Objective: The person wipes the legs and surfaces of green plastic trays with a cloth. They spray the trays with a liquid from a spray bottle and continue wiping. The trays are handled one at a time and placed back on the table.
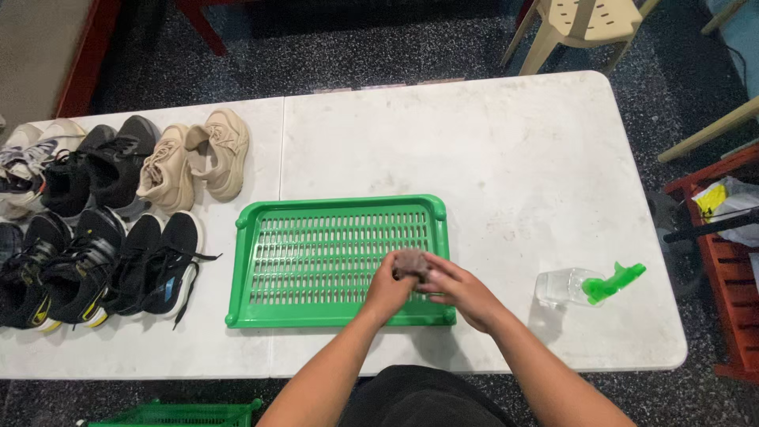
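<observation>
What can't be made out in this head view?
- Cloth: a brownish wad between left hand and right hand; the fingers cover most of it, so shape and material are unclear.
- Tray near-right corner: hidden under the hands.
- Leftmost shoes: cut off by the left edge.
- Spray bottle: clear body, contents too faint to tell.
- Second green tray: cut off by the bottom edge.

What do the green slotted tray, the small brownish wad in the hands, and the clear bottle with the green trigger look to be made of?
Green slotted tray: likely moulded plastic, with uniform colour, a slight sheen and regular slots. Small brownish wad, gripped by left hand and right hand: probably soft cloth or sponge, matte and crumpled; too small to be sure. Clear bottle with green trigger: see-through plastic, apparently.
</observation>
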